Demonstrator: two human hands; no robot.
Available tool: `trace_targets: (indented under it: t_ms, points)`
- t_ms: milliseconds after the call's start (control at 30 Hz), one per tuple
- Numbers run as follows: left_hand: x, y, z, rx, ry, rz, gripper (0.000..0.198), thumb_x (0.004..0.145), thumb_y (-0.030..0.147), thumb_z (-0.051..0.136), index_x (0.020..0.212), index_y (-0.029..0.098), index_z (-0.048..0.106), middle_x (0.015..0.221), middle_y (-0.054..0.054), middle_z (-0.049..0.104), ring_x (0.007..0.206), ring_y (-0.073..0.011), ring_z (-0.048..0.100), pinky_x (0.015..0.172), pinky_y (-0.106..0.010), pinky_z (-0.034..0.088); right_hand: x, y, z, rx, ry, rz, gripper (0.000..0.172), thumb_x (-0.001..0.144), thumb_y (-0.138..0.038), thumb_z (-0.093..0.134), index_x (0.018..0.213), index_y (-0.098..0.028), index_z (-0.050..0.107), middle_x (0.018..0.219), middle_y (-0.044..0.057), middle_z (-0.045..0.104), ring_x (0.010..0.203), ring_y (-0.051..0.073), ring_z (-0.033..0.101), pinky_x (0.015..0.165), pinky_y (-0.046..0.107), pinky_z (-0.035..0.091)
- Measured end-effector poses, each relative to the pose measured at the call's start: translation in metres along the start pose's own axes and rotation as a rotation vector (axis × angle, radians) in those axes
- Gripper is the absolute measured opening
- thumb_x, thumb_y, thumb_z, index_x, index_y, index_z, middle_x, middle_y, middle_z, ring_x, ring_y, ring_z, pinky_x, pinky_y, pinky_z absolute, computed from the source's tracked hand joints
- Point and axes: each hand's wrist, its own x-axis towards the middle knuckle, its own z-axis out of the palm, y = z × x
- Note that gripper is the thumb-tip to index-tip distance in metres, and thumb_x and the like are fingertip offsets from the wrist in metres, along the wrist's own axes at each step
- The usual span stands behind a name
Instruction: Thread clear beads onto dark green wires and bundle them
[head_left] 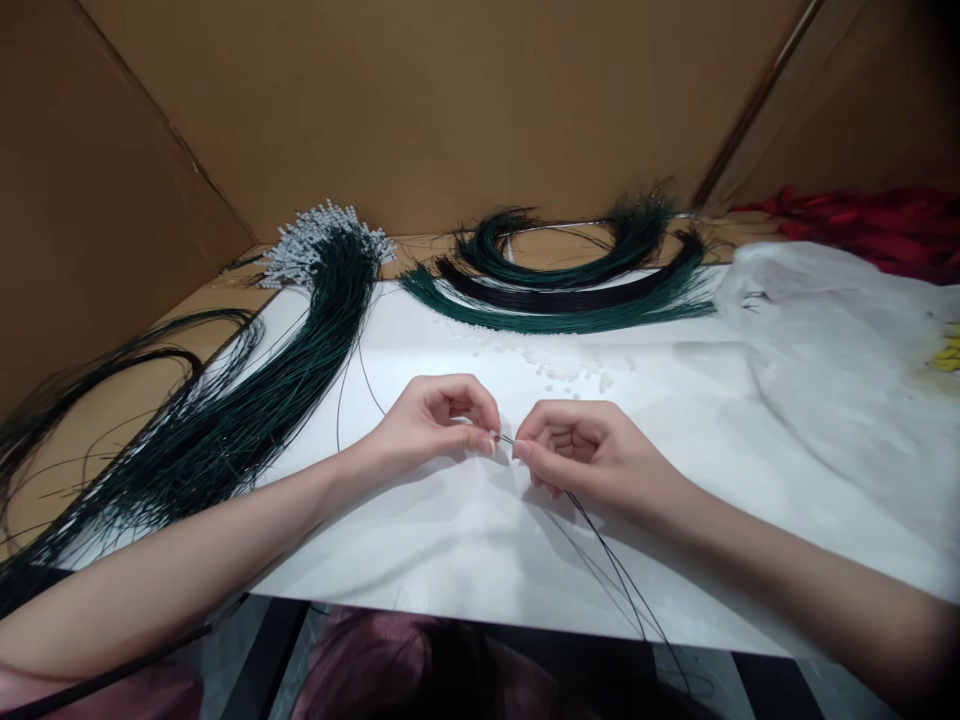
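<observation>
Over the middle of the white sheet, my left hand (442, 418) pinches a small pale bead (494, 436) between thumb and index finger. Right beside it, my right hand (574, 447) is closed on thin dark wires (616, 572). Their short upper ends bridge the gap between my fingertips, reaching the bead, while the long ends hang past the table's front edge. Just beyond my hands, a loose scatter of small white beads (562, 360) lies on the sheet. How far the wire passes into the bead is hidden by my fingertips.
To the left lies a thick bundle of green wires (300, 370) with white beaded tips (315, 245). Curved bundles of dark green wire (555, 318) rest at the back. A clear plastic bag (840, 340) is on the right, red material (870, 232) behind it. Cardboard walls (450, 110) enclose the table.
</observation>
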Motion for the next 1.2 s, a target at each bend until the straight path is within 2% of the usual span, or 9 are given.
trace_targets:
  t_ms: [233,533,733,967,1200]
  points:
    - [-0.001,0.001,0.000,-0.028,-0.020,0.022,0.016,0.069,0.017,0.081,0.076,0.014,0.067,0.076,-0.002,0.066,0.069,-0.0108,0.059,0.062,-0.022,0.046,0.000,-0.002,0.000,-0.009,0.001,-0.008,0.007,0.081,-0.018,0.069,0.077,-0.015,0.063,0.057,-0.003,0.059,0.049,0.006,0.051,0.046,0.018,0.037]
    - [-0.002,0.001,0.002,0.008,0.012,0.003,0.018,0.068,0.020,0.082,0.074,0.014,0.067,0.073,-0.002,0.065,0.066,-0.0119,0.060,0.061,-0.024,0.047,0.000,-0.002,0.000,-0.045,0.010,-0.007,0.010,0.081,-0.023,0.068,0.075,-0.016,0.064,0.056,-0.002,0.058,0.049,0.008,0.051,0.046,0.020,0.037]
    - [-0.003,0.005,0.006,0.086,0.042,0.053,0.016,0.068,0.018,0.082,0.072,0.014,0.067,0.072,-0.002,0.066,0.065,-0.0109,0.060,0.063,-0.023,0.048,0.000,-0.001,0.001,-0.056,0.012,0.012,0.008,0.079,-0.019,0.067,0.074,-0.016,0.063,0.055,-0.003,0.056,0.048,0.007,0.049,0.047,0.019,0.038]
    - [-0.004,0.006,0.008,0.140,0.027,0.105,0.012,0.070,0.016,0.080,0.070,0.014,0.068,0.072,-0.004,0.068,0.070,-0.0137,0.063,0.066,-0.025,0.050,0.001,-0.003,0.001,-0.050,0.032,0.028,0.008,0.076,-0.014,0.066,0.070,-0.015,0.062,0.051,-0.005,0.051,0.045,0.006,0.046,0.045,0.019,0.035]
    - [-0.004,0.007,0.010,0.165,0.042,0.105,0.013,0.070,0.017,0.080,0.070,0.014,0.067,0.070,-0.003,0.067,0.067,-0.0126,0.062,0.064,-0.024,0.050,0.001,-0.004,0.002,-0.063,0.027,0.015,0.008,0.075,-0.011,0.065,0.069,-0.015,0.062,0.051,-0.005,0.051,0.046,0.006,0.044,0.046,0.020,0.033]
